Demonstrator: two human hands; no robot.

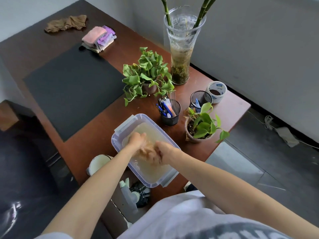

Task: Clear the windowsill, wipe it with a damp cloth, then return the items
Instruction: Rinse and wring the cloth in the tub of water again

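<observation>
Both hands are down in a clear plastic tub point(120, 128) at the near edge of the counter point(96, 140). The tub holds cloudy, yellowish water. Left hand point(136, 138) and right hand point(164, 150) meet over its middle, with a wet brownish cloth point(146, 150) bunched between them. The grip of each hand is clenched on the cloth, fingers curled round it; finer detail is blurred. The cloth sits at the water's surface, partly in it.

Beyond the tub on the counter:
- A mesh pen cup point(170, 112) full of pens stands just beside the tub's far corner.
- A second mesh cup point(201, 99) stands behind it to the right.
- A small potted plant point(202, 128) stands right of the tub.
- A roll of tape point(216, 91) lies near the far right edge.
- A leafy pothos point(148, 73) stands beside a tall glass vase point(181, 49), upright, with green stalks in it.

Farther left are a black mat point(74, 87), a stack of folded cloths point(98, 38) and a crumpled brown rag point(66, 23). A white mug point(98, 163) is just left of the tub, beside the left forearm.
</observation>
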